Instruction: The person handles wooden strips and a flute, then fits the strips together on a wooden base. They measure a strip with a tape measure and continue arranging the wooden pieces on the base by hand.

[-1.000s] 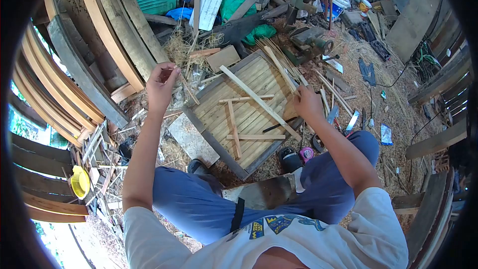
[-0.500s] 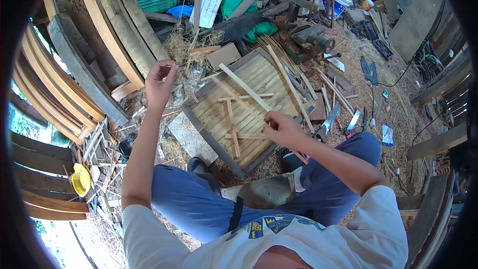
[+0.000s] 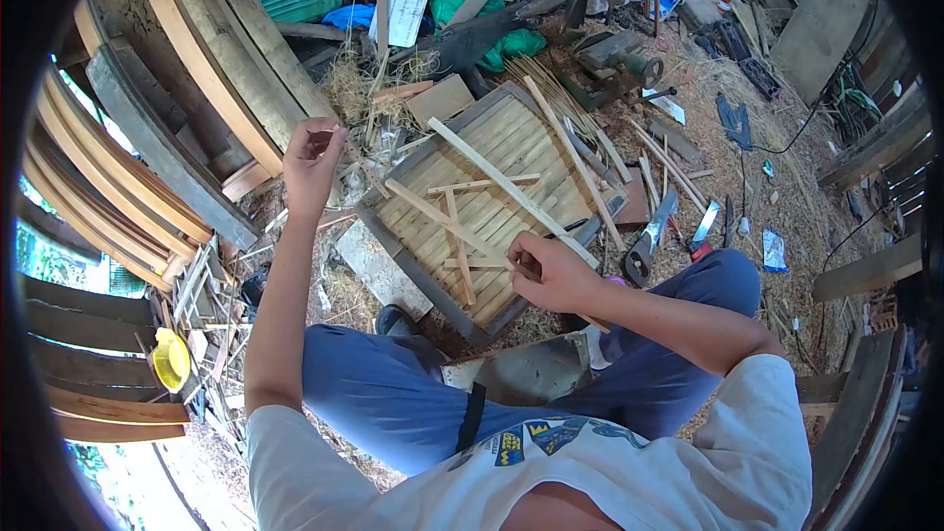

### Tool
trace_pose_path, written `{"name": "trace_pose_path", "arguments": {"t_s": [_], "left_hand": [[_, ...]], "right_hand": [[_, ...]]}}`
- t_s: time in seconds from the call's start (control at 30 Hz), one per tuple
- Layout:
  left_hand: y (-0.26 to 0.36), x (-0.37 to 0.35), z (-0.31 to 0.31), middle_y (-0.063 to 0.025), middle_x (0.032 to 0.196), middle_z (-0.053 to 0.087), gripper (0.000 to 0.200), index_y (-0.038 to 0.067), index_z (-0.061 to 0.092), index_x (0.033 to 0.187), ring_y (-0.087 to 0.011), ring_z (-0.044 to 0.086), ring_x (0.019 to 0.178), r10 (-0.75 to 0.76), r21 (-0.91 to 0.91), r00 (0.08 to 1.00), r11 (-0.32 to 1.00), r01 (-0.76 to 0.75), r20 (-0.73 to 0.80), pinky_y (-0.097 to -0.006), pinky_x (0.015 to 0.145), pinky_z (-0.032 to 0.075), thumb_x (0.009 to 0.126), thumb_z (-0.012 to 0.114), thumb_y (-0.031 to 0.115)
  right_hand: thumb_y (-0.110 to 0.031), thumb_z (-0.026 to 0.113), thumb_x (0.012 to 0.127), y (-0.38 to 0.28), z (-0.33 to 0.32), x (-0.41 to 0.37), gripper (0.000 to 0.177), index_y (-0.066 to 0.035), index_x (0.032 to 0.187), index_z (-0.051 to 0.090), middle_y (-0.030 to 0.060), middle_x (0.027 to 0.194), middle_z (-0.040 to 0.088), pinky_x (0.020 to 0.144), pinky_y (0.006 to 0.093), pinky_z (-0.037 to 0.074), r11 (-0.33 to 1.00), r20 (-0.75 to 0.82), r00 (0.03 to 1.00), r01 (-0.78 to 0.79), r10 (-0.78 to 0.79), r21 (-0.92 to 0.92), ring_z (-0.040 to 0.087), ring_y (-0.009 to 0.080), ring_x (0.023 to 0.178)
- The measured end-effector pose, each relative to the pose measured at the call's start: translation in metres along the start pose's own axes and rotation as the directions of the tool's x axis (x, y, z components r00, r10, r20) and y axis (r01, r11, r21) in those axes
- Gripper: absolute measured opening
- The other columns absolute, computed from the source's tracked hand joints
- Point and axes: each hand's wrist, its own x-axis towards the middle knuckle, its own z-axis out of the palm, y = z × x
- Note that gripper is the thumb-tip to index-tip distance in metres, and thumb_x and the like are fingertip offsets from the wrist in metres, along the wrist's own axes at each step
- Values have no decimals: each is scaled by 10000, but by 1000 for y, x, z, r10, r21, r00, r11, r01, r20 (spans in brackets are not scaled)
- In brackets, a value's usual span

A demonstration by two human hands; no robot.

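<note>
My right hand (image 3: 551,273) is closed around a thin wooden strip (image 3: 442,217), which slants across a slatted wooden panel (image 3: 501,138) with a dark frame. The strip's lower end shows past my wrist. My left hand (image 3: 313,155) is raised left of the panel, thumb and fingers pinched together; anything between the fingertips is too small to make out. A longer pale strip (image 3: 472,157) lies diagonally over the panel. Beneath the held strip lie a short crosspiece (image 3: 492,182) and a narrow upright piece (image 3: 462,270). Another long strip (image 3: 570,157) rests along the panel's right side.
Right of the panel, a handsaw (image 3: 649,241) and a knife with a red handle (image 3: 702,236) lie on ground strewn with shavings. A yellow bowl (image 3: 171,359) sits at the left among wood scraps. Curved planks (image 3: 197,59) lean at upper left. A metal vise (image 3: 629,69) stands behind.
My right hand has shifted slightly down and left. The strip in it, blurred by motion before, has swung lower and now shows sharply. My left hand has hardly moved.
</note>
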Motion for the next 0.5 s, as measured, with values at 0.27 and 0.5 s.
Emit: {"name": "trace_pose_path", "arguments": {"t_s": [0.27, 0.5], "left_hand": [[-7, -1, -4, -38, 1166, 651, 144, 21, 634, 1175, -113, 642, 1015, 76, -22, 992, 997, -74, 105, -290, 909, 531, 1035, 634, -12], [16, -4, 6, -73, 1242, 615, 328, 25, 642, 1216, -152, 665, 1042, 144, 78, 971, 984, -161, 190, -299, 939, 553, 916, 711, -89]], "right_hand": [[-84, 723, 947, -23, -11, -4, 258, -32, 1087, 513, 1, 777, 549, 599, 266, 416, 989, -36, 995, 92, -89, 119, 515, 65, 676], [-99, 732, 931, -48, -29, -3, 259, -25, 1088, 540, 8, 766, 525, 609, 272, 416, 976, -37, 999, 35, -27, 216, 497, 84, 672]]}}
